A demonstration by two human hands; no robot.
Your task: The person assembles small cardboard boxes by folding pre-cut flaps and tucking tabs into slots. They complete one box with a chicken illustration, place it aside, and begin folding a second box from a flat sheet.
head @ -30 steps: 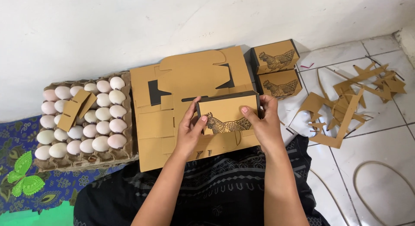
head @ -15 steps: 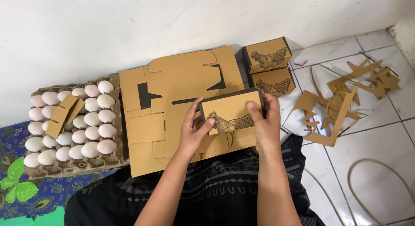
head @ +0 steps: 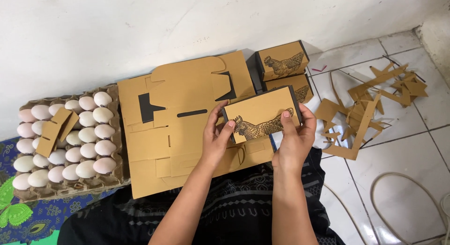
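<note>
A small cardboard box (head: pixel 261 114) (printed with a hen) is gripped at both ends by the left hand (head: pixel 216 139) and right hand (head: pixel 294 138), above flat cardboard blanks (head: pixel 178 121). Farther back, two finished boxes (head: pixel 282 69) are stacked against the wall; an egg tray (head: pixel 65 135) lies left.

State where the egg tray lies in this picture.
The egg tray lies at the head view's left edge, against the wall, touching the flat cardboard sheets, left of both hands.

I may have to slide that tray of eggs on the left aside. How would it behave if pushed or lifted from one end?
The egg tray looks like soft moulded pulp, so it would probably sag if lifted from one end. Nearly full of eggs, it is likely heavy and fragile. The loose cardboard pieces lying on the eggs could slide off.
</note>
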